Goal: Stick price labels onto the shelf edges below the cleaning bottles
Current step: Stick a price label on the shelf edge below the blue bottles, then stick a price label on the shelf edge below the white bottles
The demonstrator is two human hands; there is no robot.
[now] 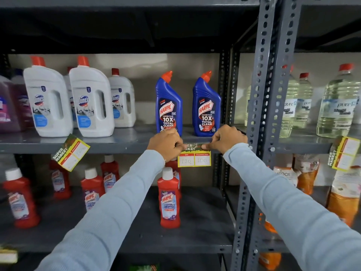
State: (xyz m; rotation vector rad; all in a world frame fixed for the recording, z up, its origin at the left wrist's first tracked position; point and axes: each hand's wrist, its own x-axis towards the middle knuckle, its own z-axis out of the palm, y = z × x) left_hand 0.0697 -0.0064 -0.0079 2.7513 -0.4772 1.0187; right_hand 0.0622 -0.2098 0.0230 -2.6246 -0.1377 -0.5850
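Note:
A yellow price label (194,159) with two white boxes hangs from the grey shelf edge (121,148) just below two blue Harpic bottles (169,106). My left hand (166,143) pinches the label's top left corner against the edge. My right hand (226,138) presses the top right corner with its thumb. Both hands touch the label's dark upper strip. A second label (71,152) hangs tilted on the same edge below the white Domex bottles (91,100). A third label (344,153) hangs at the far right below clear bottles (338,102).
A perforated grey upright (263,114) stands just right of my right hand. Red Harpic bottles (169,198) stand on the lower shelf under the label. Orange pouches (343,198) fill the lower right bay. Purple bottles (11,106) sit at the far left.

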